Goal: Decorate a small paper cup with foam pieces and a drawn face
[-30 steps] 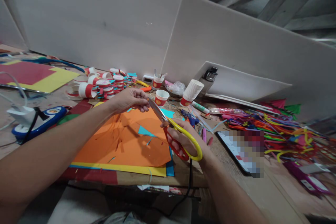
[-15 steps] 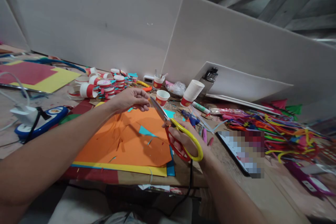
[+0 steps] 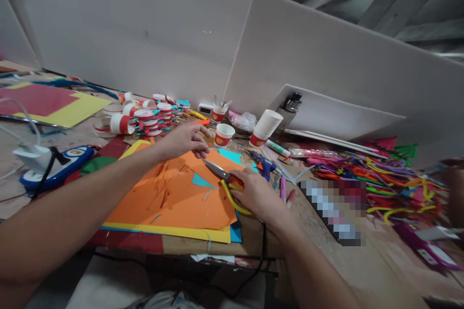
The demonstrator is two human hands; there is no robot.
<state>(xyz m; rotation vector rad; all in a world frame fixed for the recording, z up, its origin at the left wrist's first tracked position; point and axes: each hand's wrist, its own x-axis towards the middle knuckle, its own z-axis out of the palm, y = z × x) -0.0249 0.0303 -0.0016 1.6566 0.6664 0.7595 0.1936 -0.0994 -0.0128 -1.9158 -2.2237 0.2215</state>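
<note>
My right hand (image 3: 255,194) is closed on a pair of scissors (image 3: 216,170) with yellow handles. Their blades lie low over the orange paper (image 3: 188,203), tips toward my left hand. Above the far part of that paper, my left hand (image 3: 190,139) has its fingers bent and the fingertips close together; whatever is between them is too small to make out. A blue paper scrap (image 3: 203,180) and thin cut strips rest on the orange sheet. Beneath it show the edges of yellow paper (image 3: 174,233) and blue paper (image 3: 235,232).
Beyond my hands stand a single paper cup (image 3: 224,135) and a cup stack (image 3: 266,128). Cup pieces (image 3: 145,120) cluster at back left. A glue gun (image 3: 267,169), a phone (image 3: 333,212) and pipe cleaners (image 3: 395,188) lie rightward; a power strip (image 3: 58,169) is left.
The scissors have come down and turned from upright to nearly flat over the orange paper, my right hand now on top of the handles. My left hand has shifted slightly. A dark shape appears at the right edge.
</note>
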